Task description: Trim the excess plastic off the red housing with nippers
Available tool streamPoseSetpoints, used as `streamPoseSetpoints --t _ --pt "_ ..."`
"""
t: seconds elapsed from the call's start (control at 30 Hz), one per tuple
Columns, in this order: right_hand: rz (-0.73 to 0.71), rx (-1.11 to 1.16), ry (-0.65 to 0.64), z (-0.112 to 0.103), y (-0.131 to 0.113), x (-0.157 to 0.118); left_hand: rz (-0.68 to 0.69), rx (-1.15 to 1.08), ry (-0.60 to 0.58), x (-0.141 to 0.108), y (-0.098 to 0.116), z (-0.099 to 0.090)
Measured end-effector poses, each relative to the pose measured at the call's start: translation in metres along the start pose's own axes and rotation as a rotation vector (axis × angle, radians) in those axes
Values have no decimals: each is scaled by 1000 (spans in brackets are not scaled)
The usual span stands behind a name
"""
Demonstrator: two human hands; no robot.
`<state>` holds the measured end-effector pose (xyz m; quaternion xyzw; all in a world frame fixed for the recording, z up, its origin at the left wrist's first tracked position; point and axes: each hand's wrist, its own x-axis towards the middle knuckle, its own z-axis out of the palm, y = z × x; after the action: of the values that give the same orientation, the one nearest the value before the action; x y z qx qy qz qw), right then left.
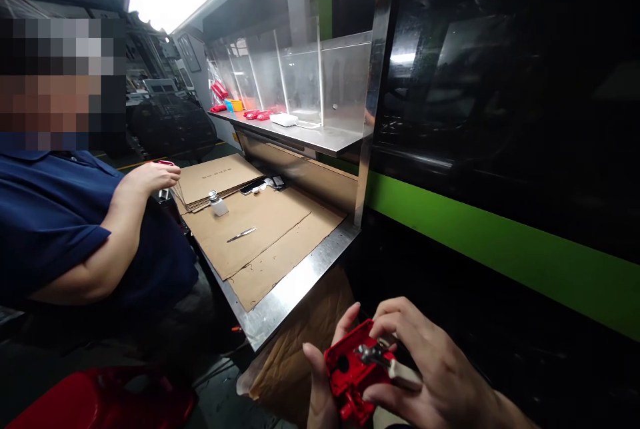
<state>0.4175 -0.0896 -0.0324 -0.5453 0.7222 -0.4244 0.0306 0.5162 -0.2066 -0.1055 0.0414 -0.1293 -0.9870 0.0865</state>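
Note:
At the lower right, my left hand is closed around a red plastic housing. The housing is box-shaped and hollow, with a dark round hole in it and small moulded details at its near end. My right hand grips small pliers with pale handles. Their metal jaws lie over the open side of the housing; whether they touch it I cannot tell. Part of the handles is hidden in the palm.
A metal-edged bench covered with cardboard bears tweezers, a small dispenser bottle and stacked cardboard. Red parts lie on the shelf. At left, a person in blue holds a small red item. A red stool stands below.

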Motion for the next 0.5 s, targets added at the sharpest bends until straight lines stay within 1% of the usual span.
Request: streamPoseSetpoints --t 0.07,0.1,0.17,0.23,0.37,0.43,0.5 --pt "80 170 36 11 -1 -3 10 47 10 -1 -4 1" --pt "97 203 28 18 -2 -5 9 79 24 -1 -7 1" --pt "103 196 18 29 -3 -8 6 157 49 -2 -10 -1" --pt "99 187 24 36 -4 -10 22 256 42 -2 -13 -6" --pt "176 324 15 34 -7 -12 21 420 2 3 -11 -18" --pt "204 385 9 30 -9 -12 10 456 9 6 -9 -22" --pt "210 399 16 28 -11 -12 -3 496 35 8 -8 -24"
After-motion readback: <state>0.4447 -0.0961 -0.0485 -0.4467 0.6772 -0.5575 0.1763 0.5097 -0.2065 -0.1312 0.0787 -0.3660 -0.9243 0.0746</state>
